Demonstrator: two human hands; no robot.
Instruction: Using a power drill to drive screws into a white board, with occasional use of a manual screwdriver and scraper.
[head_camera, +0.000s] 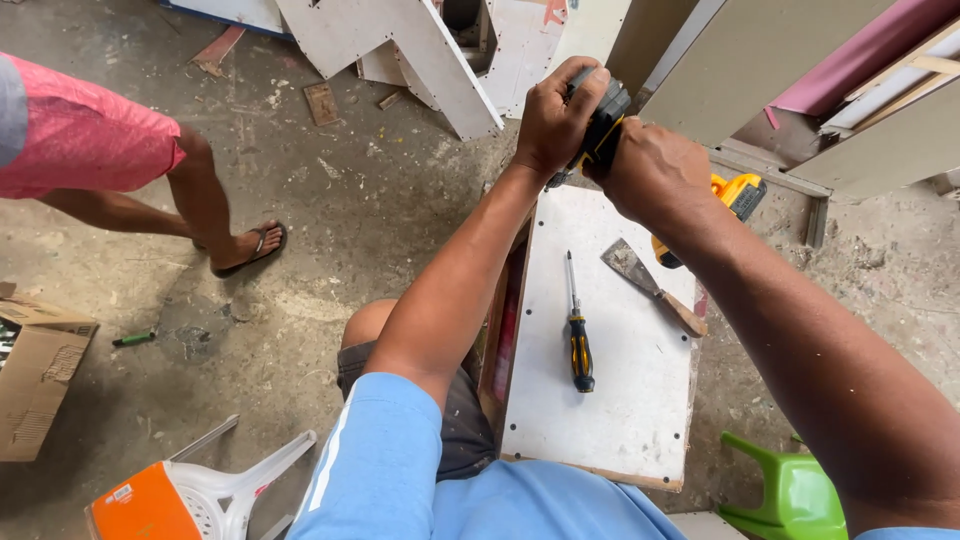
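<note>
Both hands meet over the far edge of a white board that serves as a worktop (600, 400), and between them they grip a black-and-yellow power tool (603, 125). The left hand (553, 120) is curled tight over the tool's top, fingers wrapped round its dark body. The right hand (655, 170) closes round the tool from the other side, its back toward the camera, so its fingers are hidden. Most of the tool is covered by the two hands; only its black housing and a strip of yellow show. On the worktop, near its middle, lies a screwdriver (576, 325) with a black-and-yellow handle, its shaft pointing away from the person. Just beside it to the right lies a putty knife (650, 285) with a wooden handle, blade toward the hands. A second yellow tool (735, 200) sits at the worktop's far right edge, partly behind the right forearm. On the concrete floor to the left stands another person in pink shorts (90, 135) and a sandal.
</note>
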